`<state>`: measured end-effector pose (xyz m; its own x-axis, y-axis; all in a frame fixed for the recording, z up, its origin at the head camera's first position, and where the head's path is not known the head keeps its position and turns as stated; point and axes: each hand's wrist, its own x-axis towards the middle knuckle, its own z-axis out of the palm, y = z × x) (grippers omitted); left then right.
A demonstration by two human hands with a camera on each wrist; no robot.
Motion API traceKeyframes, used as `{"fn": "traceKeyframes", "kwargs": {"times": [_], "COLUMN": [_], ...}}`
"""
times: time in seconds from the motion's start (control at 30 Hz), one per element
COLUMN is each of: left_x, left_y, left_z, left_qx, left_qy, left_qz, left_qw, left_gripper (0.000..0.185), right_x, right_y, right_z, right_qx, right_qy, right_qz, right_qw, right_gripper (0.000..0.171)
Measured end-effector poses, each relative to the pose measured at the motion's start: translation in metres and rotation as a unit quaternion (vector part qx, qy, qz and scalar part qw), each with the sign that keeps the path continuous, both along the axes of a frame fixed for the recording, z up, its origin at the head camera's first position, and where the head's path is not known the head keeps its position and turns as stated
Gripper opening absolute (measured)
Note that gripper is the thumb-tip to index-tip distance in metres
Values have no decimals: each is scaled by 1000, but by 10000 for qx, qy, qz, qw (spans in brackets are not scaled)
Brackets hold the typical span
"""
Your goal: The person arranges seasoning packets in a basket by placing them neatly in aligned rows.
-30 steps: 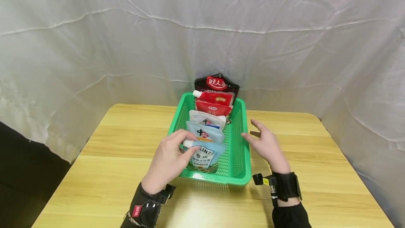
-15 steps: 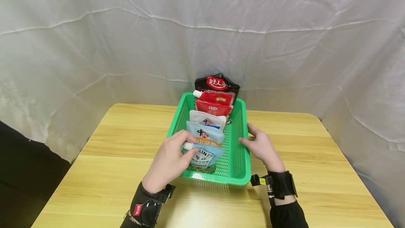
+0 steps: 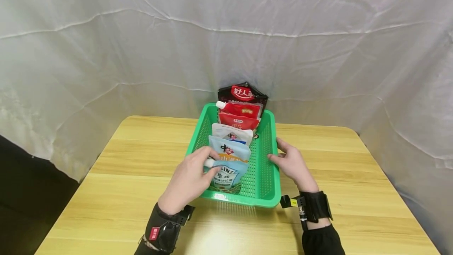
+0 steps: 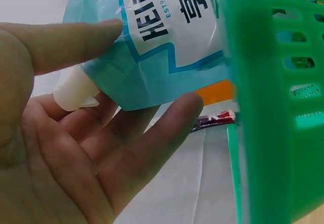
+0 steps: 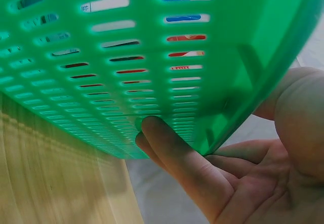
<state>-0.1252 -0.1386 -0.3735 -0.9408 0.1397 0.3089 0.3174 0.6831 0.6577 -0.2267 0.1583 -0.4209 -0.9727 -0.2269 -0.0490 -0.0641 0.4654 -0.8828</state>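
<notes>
Fingers of the left hand (image 3: 189, 178) pinch the upper left corner of the Heinz pouch (image 3: 226, 176), thumb on the printed face and the other fingers (image 4: 167, 128) behind it, just by the white spout cap (image 4: 76, 90). The pouch stands at the near end of the green basket (image 3: 263, 198), first in a row of sauce pouches (image 3: 233, 133) that runs away toward the draped sheet (image 3: 226, 30). The basket sits on the wooden counter (image 3: 124, 192).

The right hand (image 3: 291, 164) holds the basket's right wall, thumb at the rim and fingers (image 5: 172, 158) curled under against the mesh.

I judge the pouch soft and light, a floppy film bag that would sag and slip if gripped mid-body; the stiffer seam by the cap looks like the surest hold. Its long axis stands roughly upright, tilted slightly, cap at the top left, label facing the person.
</notes>
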Motion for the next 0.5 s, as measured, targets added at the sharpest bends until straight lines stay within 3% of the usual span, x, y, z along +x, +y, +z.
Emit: {"fn": "traceKeyframes", "kwargs": {"times": [0.2, 0.33, 0.5], "left_x": [0, 0, -1], "left_y": [-1, -9, -32], "left_z": [0, 2, 7], "left_qx": [31, 200, 512], "left_qy": [-147, -47, 416], "left_qz": [-64, -86, 155], "left_qw": [9999, 9998, 9977], "left_gripper": [30, 38, 48], "right_x": [1, 2, 2], "right_y": [2, 5, 13], "right_z": [0, 1, 2], "right_qx": [38, 227, 349], "right_qy": [11, 134, 877], "right_qz": [-7, -12, -321], "right_qw": [10000, 9997, 9950], "right_gripper": [76, 77, 75]}}
